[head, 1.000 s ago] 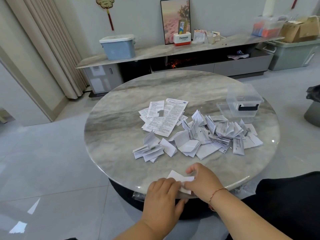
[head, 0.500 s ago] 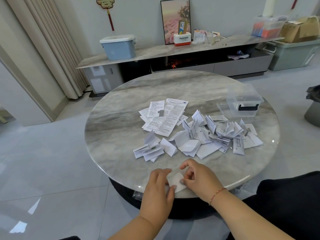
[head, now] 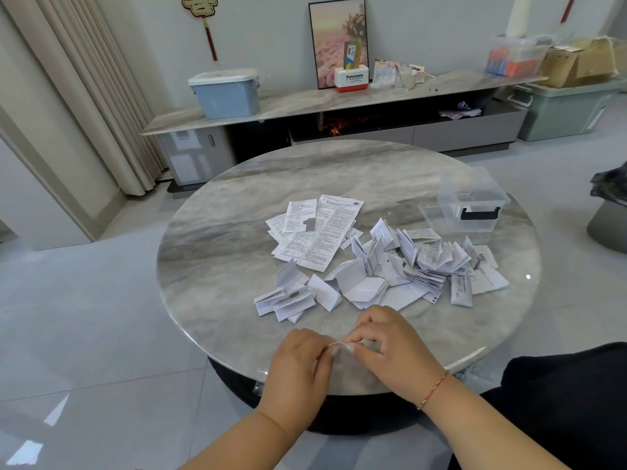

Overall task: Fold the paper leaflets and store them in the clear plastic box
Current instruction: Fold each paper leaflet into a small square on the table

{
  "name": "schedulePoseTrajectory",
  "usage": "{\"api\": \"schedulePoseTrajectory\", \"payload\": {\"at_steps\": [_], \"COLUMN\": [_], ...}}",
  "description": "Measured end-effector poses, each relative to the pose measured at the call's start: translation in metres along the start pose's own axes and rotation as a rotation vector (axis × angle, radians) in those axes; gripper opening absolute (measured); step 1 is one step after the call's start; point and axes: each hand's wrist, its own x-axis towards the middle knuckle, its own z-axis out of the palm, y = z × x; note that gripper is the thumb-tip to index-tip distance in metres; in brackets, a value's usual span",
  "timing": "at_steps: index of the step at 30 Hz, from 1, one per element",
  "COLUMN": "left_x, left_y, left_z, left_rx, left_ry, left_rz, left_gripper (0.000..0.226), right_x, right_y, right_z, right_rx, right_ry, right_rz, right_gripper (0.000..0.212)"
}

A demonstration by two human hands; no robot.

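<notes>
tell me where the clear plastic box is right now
In the head view, the clear plastic box sits on the round table's far right, just beyond the folded leaflets.

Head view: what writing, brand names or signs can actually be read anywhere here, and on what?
"Panasonic": on the white box with a red base on the long marble sideboard.
Unfolded leaflets on the round table: dense print, too small to read.
Folded leaflets: print and barcode-like marks, too small to read.
Red knot ornament on the wall: gold character, not clear enough to read.
Clear plastic box: no text visible.
</notes>
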Motion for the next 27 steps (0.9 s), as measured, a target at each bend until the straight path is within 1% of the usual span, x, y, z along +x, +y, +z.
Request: {"api": "schedulePoseTrajectory", "payload": {"at_steps": [2, 4, 5, 7, 10, 12, 14, 16, 19, 21, 22, 23, 24, 25, 26, 27], "left_x": [0.007, 0.015, 0.020, 0.029, 0.054, 0.078, 0.100, 0.120, 0.144, 0.156, 0.162, 0.167, 0.172, 0.177, 0.183, 0.192], "left_y": [0.009, 0.016, 0.018, 0.020, 0.013, -0.001, -0.017, -0.026, -0.028, -0.031, -0.036, -0.041, -0.046, -0.049, -0.052, -0.057], "left_z": [-0.004, -0.008, -0.011, -0.016, -0.032, -0.042, -0.048, -0.051, -0.045, -0.037, -0.031, -0.025, -0.022, -0.021, -0.021, -0.023], "left_rx": [-0.063, -0.096, -0.103, -0.122, -0.217, -0.251, -0.325, -0.398, -0.422, -0.395, -0.344, -0.235, -0.077, 0.082, 0.216, 0.309], "left_ry": [0.001, -0.004, -0.009, -0.001, 0.141, 0.208, 0.232, 0.199, 0.110, 0.062, 0.023, -0.037, -0.118, -0.184, -0.203, -0.176], "left_rz": [-0.064, -0.092, -0.128, -0.250, -0.494, -0.637, -0.763, -0.844, -0.889, -0.892, -0.879, -0.841, -0.784, -0.713, -0.640, -0.584], "left_gripper": [0.021, 0.014, 0.016, 0.024, 0.019, 0.020, 0.027, 0.031, 0.016, 0.015, 0.017, 0.020, 0.024, 0.032, 0.040, 0.044], "right_x": [0.002, 0.005, 0.006, 0.010, 0.016, 0.019, 0.021, 0.022, 0.025, 0.027, 0.030, 0.031, 0.032, 0.033, 0.034, 0.036], "right_y": [-0.002, -0.004, -0.004, -0.003, 0.003, 0.005, 0.004, 0.003, 0.005, 0.004, 0.004, 0.005, 0.006, 0.007, 0.008, 0.009], "right_z": [-0.001, -0.001, -0.002, -0.007, -0.018, -0.022, -0.019, -0.014, -0.009, -0.007, -0.006, -0.005, -0.004, -0.005, -0.005, -0.004], "right_rx": [-0.016, -0.003, 0.011, 0.033, 0.053, 0.085, 0.082, 0.058, 0.034, 0.041, 0.042, 0.043, 0.045, 0.050, 0.055, 0.060], "right_ry": [0.037, 0.058, 0.076, 0.125, 0.226, 0.280, 0.291, 0.275, 0.263, 0.258, 0.252, 0.250, 0.252, 0.255, 0.252, 0.248], "right_rz": [-0.016, -0.005, 0.011, 0.058, 0.146, 0.199, 0.208, 0.193, 0.181, 0.185, 0.187, 0.191, 0.193, 0.192, 0.197, 0.203], "right_gripper": [0.014, 0.012, 0.011, 0.012, 0.022, 0.022, 0.020, 0.020, 0.021, 0.016, 0.012, 0.010, 0.012, 0.013, 0.014, 0.014]}}
